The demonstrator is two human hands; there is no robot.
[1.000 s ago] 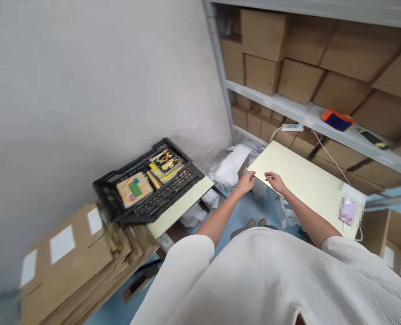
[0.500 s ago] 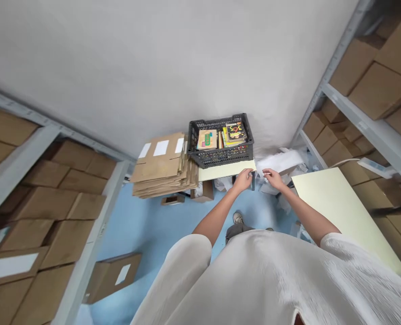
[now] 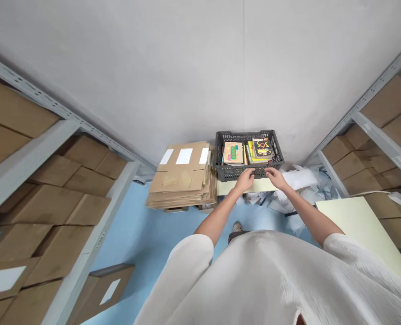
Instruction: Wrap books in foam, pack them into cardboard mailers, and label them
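A black plastic crate [image 3: 232, 174] with openwork walls stands against the wall on a pale yellow tabletop [image 3: 225, 188]. Inside it lie books in two groups: on the left a tan book [image 3: 233, 152] with a green patch, on the right a black-covered book [image 3: 262, 147] over yellow ones. My left hand [image 3: 245, 181] is at the crate's front wall, fingers loosely bent and nothing seen in them. To its right, my right hand [image 3: 276, 178] is by the crate's front right part, fingers partly stretched toward the other hand. Whether either hand touches the crate I cannot tell.
A stack of flattened cardboard boxes [image 3: 182, 176] sits left of the crate. Shelves of cartons [image 3: 44, 203] line both sides. White packing material [image 3: 298, 180] lies to the right, near another pale tabletop [image 3: 356, 225]. A carton [image 3: 102, 289] stands on the blue floor [image 3: 135, 239].
The view has shifted, so the crate and cardboard stack appear farther right and lower. My hands have come from in front of the tabletop's edge to the crate's front wall.
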